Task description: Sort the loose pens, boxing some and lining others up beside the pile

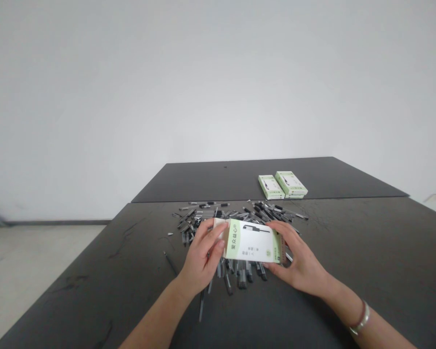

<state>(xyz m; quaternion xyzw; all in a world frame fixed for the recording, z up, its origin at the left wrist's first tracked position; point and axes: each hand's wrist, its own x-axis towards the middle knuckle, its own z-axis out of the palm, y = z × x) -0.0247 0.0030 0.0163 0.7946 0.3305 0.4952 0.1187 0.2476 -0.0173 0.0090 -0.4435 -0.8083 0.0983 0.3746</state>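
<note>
A white and green pen box [252,241] is held lengthwise just above the dark table [349,242]. My left hand [202,259] pinches its left end, where a flap stands partly open. My right hand [298,259] grips its right end, fingers wrapped round it. A silver bracelet sits on my right wrist. Several black and grey pens [236,213] lie scattered on the table behind and under the box.
Two more green and white boxes [282,185] lie side by side at the back right, on a second dark table [221,179] pushed against the first. A loose pen [170,263] lies left of my left hand. Pale floor shows at the left, a blank wall behind.
</note>
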